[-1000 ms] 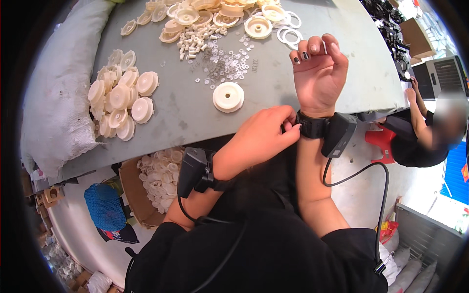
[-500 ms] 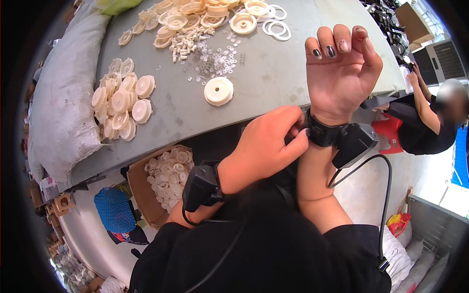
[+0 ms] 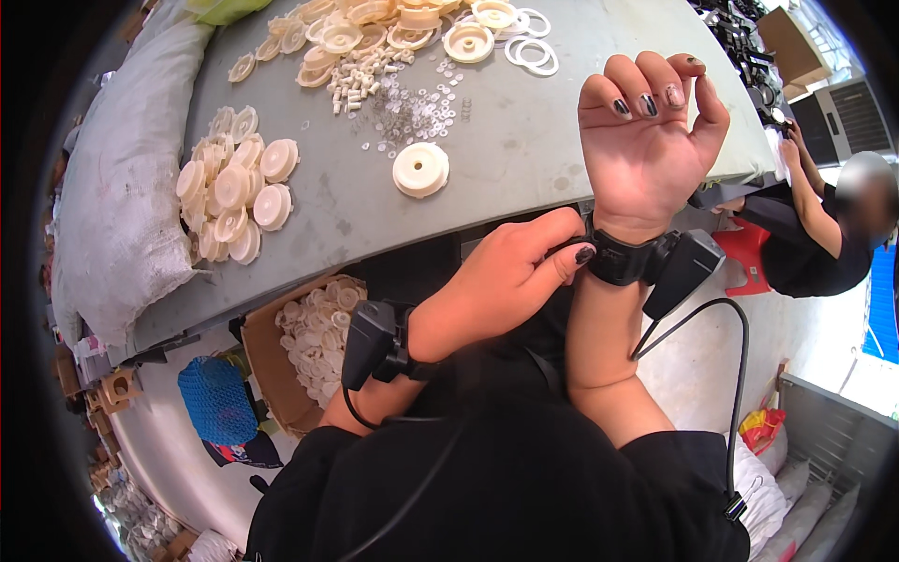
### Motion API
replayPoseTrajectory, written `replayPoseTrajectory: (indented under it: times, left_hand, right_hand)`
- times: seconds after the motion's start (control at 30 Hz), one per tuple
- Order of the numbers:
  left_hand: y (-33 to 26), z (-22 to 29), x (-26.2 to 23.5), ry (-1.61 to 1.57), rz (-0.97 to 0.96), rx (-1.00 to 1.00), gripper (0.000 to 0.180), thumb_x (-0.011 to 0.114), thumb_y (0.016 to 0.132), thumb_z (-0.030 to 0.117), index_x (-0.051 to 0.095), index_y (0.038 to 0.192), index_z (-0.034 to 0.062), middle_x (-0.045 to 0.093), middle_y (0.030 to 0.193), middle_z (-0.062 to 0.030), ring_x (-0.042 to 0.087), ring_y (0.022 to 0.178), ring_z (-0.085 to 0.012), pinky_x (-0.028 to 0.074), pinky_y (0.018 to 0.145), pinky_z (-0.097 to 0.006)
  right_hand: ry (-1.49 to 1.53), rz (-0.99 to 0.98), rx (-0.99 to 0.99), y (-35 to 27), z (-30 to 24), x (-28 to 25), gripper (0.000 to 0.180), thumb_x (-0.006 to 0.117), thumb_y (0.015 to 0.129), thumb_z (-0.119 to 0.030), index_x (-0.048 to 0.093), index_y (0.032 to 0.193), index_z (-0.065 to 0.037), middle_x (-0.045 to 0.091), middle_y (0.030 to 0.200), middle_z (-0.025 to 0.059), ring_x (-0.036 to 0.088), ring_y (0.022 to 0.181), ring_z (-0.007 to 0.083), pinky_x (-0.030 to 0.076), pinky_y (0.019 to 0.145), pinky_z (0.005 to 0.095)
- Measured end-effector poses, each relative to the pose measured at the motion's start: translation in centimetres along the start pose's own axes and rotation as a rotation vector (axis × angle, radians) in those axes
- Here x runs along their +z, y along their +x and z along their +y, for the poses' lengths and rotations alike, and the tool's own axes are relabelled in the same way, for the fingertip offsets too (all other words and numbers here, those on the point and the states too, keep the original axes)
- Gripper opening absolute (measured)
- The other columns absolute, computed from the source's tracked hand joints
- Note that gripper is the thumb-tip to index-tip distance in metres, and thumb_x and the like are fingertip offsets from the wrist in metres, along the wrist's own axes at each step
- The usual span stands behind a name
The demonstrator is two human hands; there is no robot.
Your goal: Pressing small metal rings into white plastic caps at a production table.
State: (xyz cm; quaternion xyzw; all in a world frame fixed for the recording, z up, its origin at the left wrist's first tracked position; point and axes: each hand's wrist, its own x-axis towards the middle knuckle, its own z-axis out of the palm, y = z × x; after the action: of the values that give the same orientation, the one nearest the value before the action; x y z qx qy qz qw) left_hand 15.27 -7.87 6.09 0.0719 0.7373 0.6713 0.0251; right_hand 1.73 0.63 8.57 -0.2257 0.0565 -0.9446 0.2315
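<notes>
My right hand (image 3: 646,169) is raised at the table's front edge, palm facing me. Its fingers are loosely curled and apart, with nothing in them. Around that wrist runs a black strap (image 3: 620,260) carrying a black box-shaped device (image 3: 685,272) with a cable. My left hand (image 3: 506,276) reaches across, thumb and fingers pinched on the strap's edge at the inner side of the wrist. A similar black device (image 3: 370,345) sits on my left wrist. Beyond my left hand, a cream round plastic part (image 3: 420,170) lies alone on the grey table (image 3: 346,201).
Stacked cream discs (image 3: 230,192) lie on the table's left, beside a white sack (image 3: 126,187). Farther back are cream caps (image 3: 339,37), small plugs (image 3: 354,92), clear washers (image 3: 431,112) and white rings (image 3: 536,56). Below stands a carton (image 3: 272,375) of parts. A person (image 3: 815,234) works at right.
My left hand has shifted slightly left and its thumb and fingers have drawn together at the strap. My right hand's fingers have tilted a little, and the wrist has barely moved.
</notes>
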Motion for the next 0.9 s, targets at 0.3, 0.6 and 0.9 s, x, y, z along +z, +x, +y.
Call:
replayPoseTrajectory:
  times: [0.3,0.6,0.9]
  left_hand:
    - [-1.1,-0.5,0.6,-0.315,0.072,0.006,0.021,0.043,0.094,0.018,0.049,0.085,-0.0006,0.048,0.068,-0.0021,0.048,0.065,-0.0097,0.042,0.064,-0.024]
    - [-1.3,-1.3,-1.0,-0.407,0.063,0.032,0.021,0.045,0.093,0.020,0.046,0.082,0.0017,0.047,0.066,-0.0017,0.048,0.064,-0.0098,0.045,0.065,-0.027]
    - [-2.0,-4.2,-4.9,-0.460,0.139,0.106,0.023,0.045,0.093,0.021,0.048,0.081,0.0017,0.045,0.064,-0.0010,0.052,0.065,-0.0118,0.045,0.066,-0.027]
  right_hand:
    - [0.071,-0.064,0.175,1.0,-1.0,0.4,0.019,0.046,0.086,-0.026,0.059,0.087,-0.012,0.048,0.067,-0.0021,0.038,0.062,0.0133,0.033,0.058,0.0276]
    - [0.517,0.015,0.366,1.5,-2.4,0.6,0.015,0.050,0.082,-0.020,0.058,0.079,-0.008,0.046,0.063,-0.0034,0.040,0.057,0.0091,0.035,0.050,0.0226]
    - [0.646,-0.015,0.300,1.4,-4.4,4.8,0.007,0.052,0.076,-0.007,0.055,0.069,-0.006,0.046,0.053,-0.0020,0.041,0.044,0.0070,0.038,0.042,0.0185]
